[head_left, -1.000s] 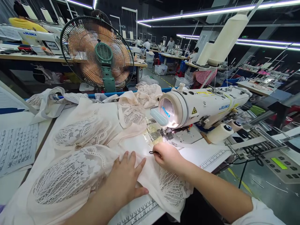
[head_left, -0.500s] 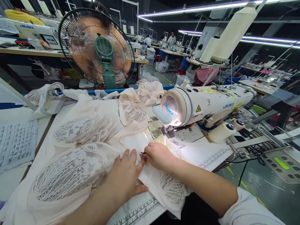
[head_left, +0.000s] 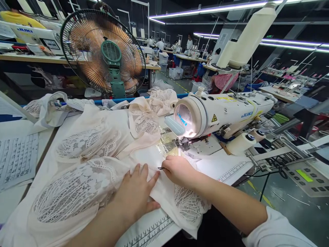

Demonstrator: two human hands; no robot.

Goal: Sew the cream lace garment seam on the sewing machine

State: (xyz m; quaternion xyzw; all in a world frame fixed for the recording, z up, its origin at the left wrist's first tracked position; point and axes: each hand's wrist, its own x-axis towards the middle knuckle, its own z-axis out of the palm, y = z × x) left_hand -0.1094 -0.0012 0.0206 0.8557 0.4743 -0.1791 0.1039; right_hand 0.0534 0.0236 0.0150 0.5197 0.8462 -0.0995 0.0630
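Observation:
My left hand (head_left: 137, 192) lies flat with fingers spread on cream lace fabric (head_left: 164, 195), its fingertips pressing the cloth down. Just to its right, my right hand (head_left: 178, 169) is closed in a pinch around a small dark tool with a looped tip (head_left: 160, 168); most of that tool is hidden in the fist, so its kind is unclear. Below the right wrist, a lace cup (head_left: 189, 204) hangs toward the table's front edge. Beyond my hands stands the white sewing machine (head_left: 218, 111), its lamp lighting the needle area.
More lace pieces (head_left: 74, 192) cover the left of the table. A printed ruler (head_left: 151, 233) runs along the front edge. Written sheets (head_left: 17, 161) lie far left. A large fan (head_left: 102, 51) stands behind the table. Thread cones (head_left: 241, 144) and a control panel (head_left: 305, 178) are at right.
My right hand has shifted slightly right, away from the left fingertips, and more of the dark looped tip shows. My left hand stays on the fabric.

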